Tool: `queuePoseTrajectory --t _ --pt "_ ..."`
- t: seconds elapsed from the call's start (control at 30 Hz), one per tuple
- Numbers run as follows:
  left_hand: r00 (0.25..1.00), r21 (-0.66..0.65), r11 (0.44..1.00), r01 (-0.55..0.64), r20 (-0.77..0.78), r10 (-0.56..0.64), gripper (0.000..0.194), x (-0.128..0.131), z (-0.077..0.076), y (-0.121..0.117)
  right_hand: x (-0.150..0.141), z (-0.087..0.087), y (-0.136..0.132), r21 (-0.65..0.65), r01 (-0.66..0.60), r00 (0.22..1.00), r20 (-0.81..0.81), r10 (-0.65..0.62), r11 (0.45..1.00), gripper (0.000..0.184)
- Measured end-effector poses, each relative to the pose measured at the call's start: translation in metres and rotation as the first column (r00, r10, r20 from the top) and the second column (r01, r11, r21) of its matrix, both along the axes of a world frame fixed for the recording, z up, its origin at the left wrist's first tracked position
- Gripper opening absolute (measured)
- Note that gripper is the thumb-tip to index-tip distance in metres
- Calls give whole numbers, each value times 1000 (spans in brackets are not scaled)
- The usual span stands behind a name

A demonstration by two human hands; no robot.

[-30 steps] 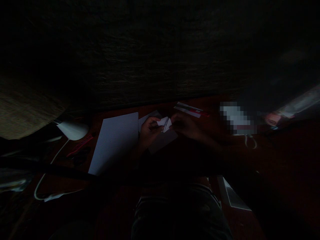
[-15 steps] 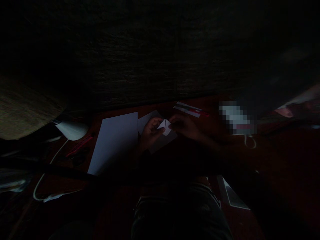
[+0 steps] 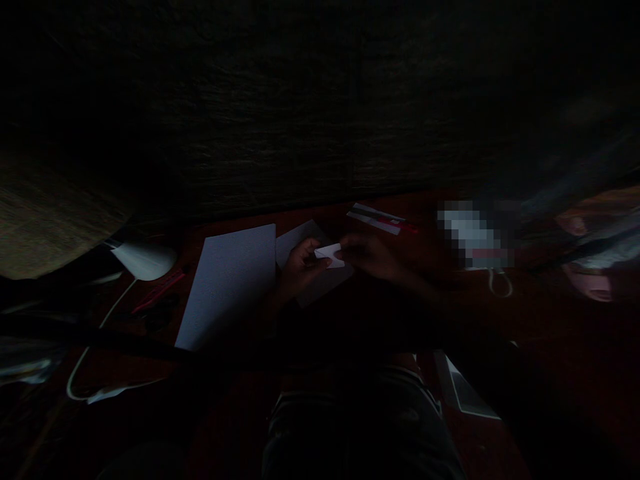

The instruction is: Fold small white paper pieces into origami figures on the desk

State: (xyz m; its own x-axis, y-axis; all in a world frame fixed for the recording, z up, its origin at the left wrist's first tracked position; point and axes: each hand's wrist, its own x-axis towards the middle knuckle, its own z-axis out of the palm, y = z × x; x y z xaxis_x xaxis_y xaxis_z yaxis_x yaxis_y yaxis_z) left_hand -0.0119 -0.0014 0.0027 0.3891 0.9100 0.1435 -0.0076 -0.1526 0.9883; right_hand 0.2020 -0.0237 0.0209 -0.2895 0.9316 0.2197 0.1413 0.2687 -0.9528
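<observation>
A small piece of folded white paper (image 3: 330,255) is held between my hands in the middle of the view. My left hand (image 3: 303,265) grips its left side, with the thumb lying across the front. At its right edge, the fingers of my right hand (image 3: 367,253) close on the paper; they are dark and only partly visible. Beneath both hands lies a grey-white sheet (image 3: 320,290) on the reddish-brown surface. A larger white sheet or board (image 3: 230,280) lies just left of my left hand.
Beyond my hands, a pink-handled tool (image 3: 393,221) rests on a paper strip. At left are a white cone-shaped object (image 3: 145,260) with a cable and a red power strip (image 3: 159,292). A blurred-out white item (image 3: 470,233) lies right. Another person's feet (image 3: 590,283) show at far right.
The folded paper has turned in my hands, from a diamond shape to a flatter, wider shape. The other person's feet at the right have come further into view.
</observation>
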Motion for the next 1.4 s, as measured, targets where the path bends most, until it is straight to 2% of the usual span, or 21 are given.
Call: queuePoseTrajectory --t 0.17,0.27,0.37,0.5,0.63,0.8,0.97,1.17,1.4 --pt "998 -24 998 57 -28 -58 44 3 7 -6 0 4 -1 36 15 1000 2 -16 999 22" --pt "994 -19 997 79 -69 -80 44 3 10 -8 -1 6 -2 29 -31 1000 4 31 999 24" --pt "997 0 998 65 -45 -65 43 2 11 -8 -3 6 -4 20 -81 997 -9 82 996 23" --pt "997 9 997 73 -38 -73 43 2 11 -9 -2 5 -3 -8 -44 999 2 44 999 20" --pt "997 36 997 66 37 -68 39 2 11 -9 0 6 -1 -55 -39 999 2 40 998 19" --pt "999 33 999 25 23 -26 39 0 8 -4 1 9 -2 -106 -67 998 10 68 992 29" --pt "997 42 999 2 75 -5 43 2 6 -4 1 7 -1 -106 -10 999 38 14 994 42" --pt "991 54 994 97 84 -101 34 -2 6 -7 4 3 2 -131 40 999 16 -39 991 37" --pt "999 201 979 34 -29 -29 31 -4 2 -1 4 3 1 -178 49 999 5 -49 983 34"
